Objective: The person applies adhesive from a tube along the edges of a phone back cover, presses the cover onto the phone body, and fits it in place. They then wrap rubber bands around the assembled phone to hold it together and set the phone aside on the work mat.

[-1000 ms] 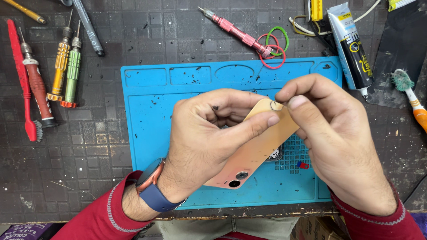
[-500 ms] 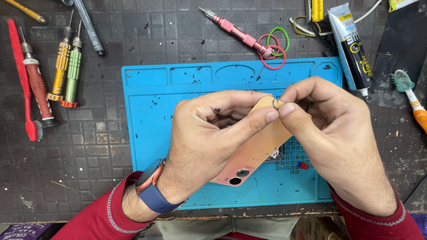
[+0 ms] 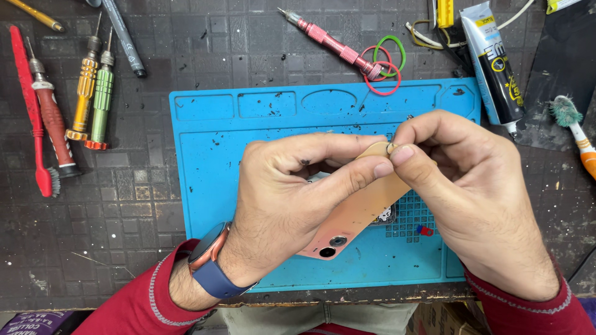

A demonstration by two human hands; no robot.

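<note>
Left hand (image 3: 292,198) grips the peach-pink phone back panel (image 3: 357,214) over the blue silicone mat (image 3: 248,118); right hand (image 3: 478,198) pinches its top corner.

— Much of the pink phone back (image 3: 357,214) covered by the left hand (image 3: 292,198); only the lower strip and camera holes seen.

— Top corner pinched under the right hand (image 3: 478,192); tiny bit in that grip too small to tell.

— Toothbrush (image 3: 574,130) cut off at the right edge. Yellow tool (image 3: 37,15) and dark pen (image 3: 121,34) cut off at the top.

— Glue tube (image 3: 493,62) cropped at the top too. Part of the blue mat (image 3: 211,161) hidden beneath both hands.
</note>
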